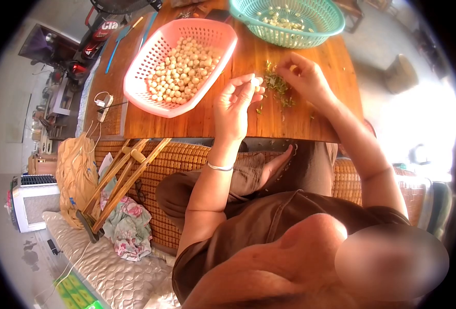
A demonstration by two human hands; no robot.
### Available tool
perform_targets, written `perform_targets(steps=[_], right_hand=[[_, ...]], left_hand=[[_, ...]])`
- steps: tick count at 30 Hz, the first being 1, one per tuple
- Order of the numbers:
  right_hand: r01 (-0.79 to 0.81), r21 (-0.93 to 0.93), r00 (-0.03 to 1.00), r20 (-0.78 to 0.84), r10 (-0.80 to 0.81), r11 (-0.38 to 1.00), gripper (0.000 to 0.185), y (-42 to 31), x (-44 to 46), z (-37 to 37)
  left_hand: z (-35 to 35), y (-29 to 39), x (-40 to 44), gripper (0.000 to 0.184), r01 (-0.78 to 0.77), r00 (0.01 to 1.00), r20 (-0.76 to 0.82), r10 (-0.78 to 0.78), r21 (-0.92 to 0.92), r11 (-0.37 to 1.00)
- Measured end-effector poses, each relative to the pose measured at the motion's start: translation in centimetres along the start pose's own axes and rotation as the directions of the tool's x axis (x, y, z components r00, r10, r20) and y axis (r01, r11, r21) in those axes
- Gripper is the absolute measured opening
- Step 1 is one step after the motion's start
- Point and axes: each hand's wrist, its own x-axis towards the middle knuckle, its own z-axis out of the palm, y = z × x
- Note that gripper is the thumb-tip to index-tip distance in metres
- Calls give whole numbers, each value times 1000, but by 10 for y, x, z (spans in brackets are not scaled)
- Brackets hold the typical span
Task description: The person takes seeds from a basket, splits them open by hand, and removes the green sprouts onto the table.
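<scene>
My left hand is raised over the table's front part, with thumb and fingers pinched on a pale lotus seed. To its right, my right hand hovers above a small pile of green slivers, its thumb and index finger brought together. Whatever lies between those fingertips is too small to make out. At the left a pink basket holds many round cream-coloured lotus seeds. A green basket at the back contains a thinner layer of paler seeds.
The wooden table has a power strip with cables and a blue stick-like tool at its left side. Wooden crutches and a floral cloth rest on the seat to my left. A stool stands beyond the table's right edge.
</scene>
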Motion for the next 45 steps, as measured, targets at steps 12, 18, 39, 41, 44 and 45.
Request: perform_targets(steps=[12,18,39,41,44,45], right_hand=[[82,-10,982,-169,-83,997,14,11,6,7],[180,-9,963,-204,-178,984,12,11,3,7],[232,-8,959,-167,-230,973,9,15,4,6],[192,41,974,-134,-185,981,10,8,3,4],[136,109,988,-87,-127,985,11,3,-2,3],[127,134,990,-82,-116,983,13,3,-2,2]], left_hand=[[5,4,3,21,-49,998,38,48,34,998],[44,49,37,14,-262,959,203,199,355,898],[-72,142,164,23,-196,940,160,300,976,93],[-88,149,145,22,-141,960,118,253,987,75],[-113,140,133,17,-116,993,115,24,992,58],[-112,138,129,16,-119,993,119,-7,993,14]])
